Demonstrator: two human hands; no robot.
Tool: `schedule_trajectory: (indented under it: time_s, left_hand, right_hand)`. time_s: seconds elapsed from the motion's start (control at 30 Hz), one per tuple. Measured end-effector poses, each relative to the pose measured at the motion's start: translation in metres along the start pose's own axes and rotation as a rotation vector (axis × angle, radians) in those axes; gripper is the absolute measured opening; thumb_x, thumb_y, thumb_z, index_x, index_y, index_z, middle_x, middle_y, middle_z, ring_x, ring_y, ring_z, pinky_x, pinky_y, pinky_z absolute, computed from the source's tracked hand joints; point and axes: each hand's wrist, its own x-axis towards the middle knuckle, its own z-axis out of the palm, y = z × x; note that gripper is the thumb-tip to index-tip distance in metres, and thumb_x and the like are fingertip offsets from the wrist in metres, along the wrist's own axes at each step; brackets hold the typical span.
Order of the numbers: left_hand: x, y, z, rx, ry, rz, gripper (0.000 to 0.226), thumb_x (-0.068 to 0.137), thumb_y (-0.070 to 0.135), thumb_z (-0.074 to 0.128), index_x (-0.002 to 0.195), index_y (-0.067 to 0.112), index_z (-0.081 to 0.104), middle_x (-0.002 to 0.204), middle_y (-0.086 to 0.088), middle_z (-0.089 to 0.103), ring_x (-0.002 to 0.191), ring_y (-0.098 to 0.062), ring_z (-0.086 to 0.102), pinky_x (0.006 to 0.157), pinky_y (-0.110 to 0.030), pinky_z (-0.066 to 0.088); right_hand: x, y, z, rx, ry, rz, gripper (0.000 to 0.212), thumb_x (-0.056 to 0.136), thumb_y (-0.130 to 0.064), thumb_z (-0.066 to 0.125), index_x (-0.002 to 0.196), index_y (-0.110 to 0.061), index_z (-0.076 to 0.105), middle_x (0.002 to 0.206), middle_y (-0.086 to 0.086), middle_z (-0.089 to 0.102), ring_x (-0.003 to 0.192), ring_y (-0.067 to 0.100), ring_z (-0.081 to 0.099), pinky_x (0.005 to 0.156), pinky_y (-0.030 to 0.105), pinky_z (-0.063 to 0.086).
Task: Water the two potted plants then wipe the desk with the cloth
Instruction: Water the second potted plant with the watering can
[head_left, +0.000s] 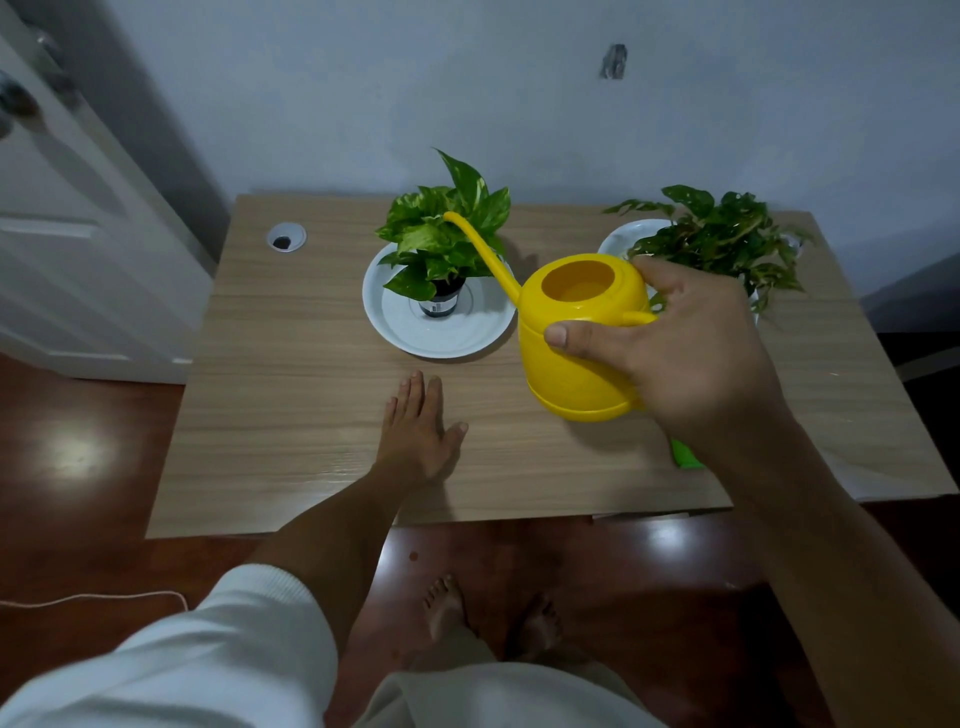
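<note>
Hands differ — right hand (691, 343) grips watering can (576, 343); left hand (418, 431) lies flat, fingers spread.

Counts on the desk (291, 395)

Two plants (447, 228) (722, 239), two white saucers (441, 327) (631, 234), one yellow can (576, 358), one green cloth (685, 457), one cable hole (286, 237), two hands (415, 431) (685, 353).

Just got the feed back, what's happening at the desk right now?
A person stands at the desk. The right hand holds a yellow watering can by its handle, spout over the left plant, which sits in a white saucer. No water stream is visible. The left hand lies flat on the desk. The right plant waits at the back. Something green, perhaps the cloth, peeks out under the right arm.
</note>
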Motion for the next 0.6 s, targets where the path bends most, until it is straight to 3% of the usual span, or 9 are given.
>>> schedule_trajectory:
  time_s: [0.13, 0.33, 0.53, 0.6]
  left_hand:
    - [0.000, 0.000, -0.001, 0.001, 0.001, 0.002, 0.089, 0.098, 0.064, 0.042, 0.164, 0.021, 0.001, 0.172, -0.009, -0.008, 0.160, -0.025, -0.011, 0.128, -0.047, -0.003]
    - [0.000, 0.000, -0.002, 0.014, -0.007, -0.004, 0.089, 0.098, 0.065, 0.041, 0.164, 0.021, 0.000, 0.172, -0.007, -0.009, 0.159, -0.024, -0.012, 0.128, -0.046, -0.004]
    - [-0.001, 0.001, -0.004, 0.005, -0.004, -0.008, 0.089, 0.097, 0.065, 0.042, 0.164, 0.022, 0.002, 0.173, -0.008, -0.007, 0.160, -0.025, -0.010, 0.128, -0.046, -0.003]
    - [-0.001, 0.001, -0.004, 0.010, -0.009, -0.007, 0.089, 0.098, 0.065, 0.041, 0.164, 0.021, 0.002, 0.173, -0.008, -0.008, 0.160, -0.025, -0.011, 0.128, -0.046, -0.003]
  right_hand:
    - [0.000, 0.004, -0.009, -0.045, 0.036, 0.012, 0.062, 0.057, -0.057, 0.096, 0.106, -0.022, 0.079, 0.097, -0.003, 0.081, 0.091, 0.021, 0.076, 0.084, 0.051, 0.063]
    - [-0.001, -0.001, -0.018, -0.095, 0.072, 0.007, 0.046, 0.066, -0.044, 0.099, 0.102, -0.027, 0.077, 0.097, -0.008, 0.079, 0.091, 0.018, 0.074, 0.086, 0.047, 0.061]
    - [0.003, -0.006, -0.015, -0.103, 0.104, -0.007, 0.070, 0.055, -0.062, 0.091, 0.111, -0.023, 0.076, 0.103, -0.006, 0.078, 0.095, 0.021, 0.073, 0.087, 0.050, 0.061]
    - [0.004, -0.008, -0.013, -0.088, 0.099, -0.008, 0.070, 0.056, -0.060, 0.092, 0.113, -0.024, 0.076, 0.104, -0.007, 0.078, 0.096, 0.020, 0.074, 0.087, 0.050, 0.062]
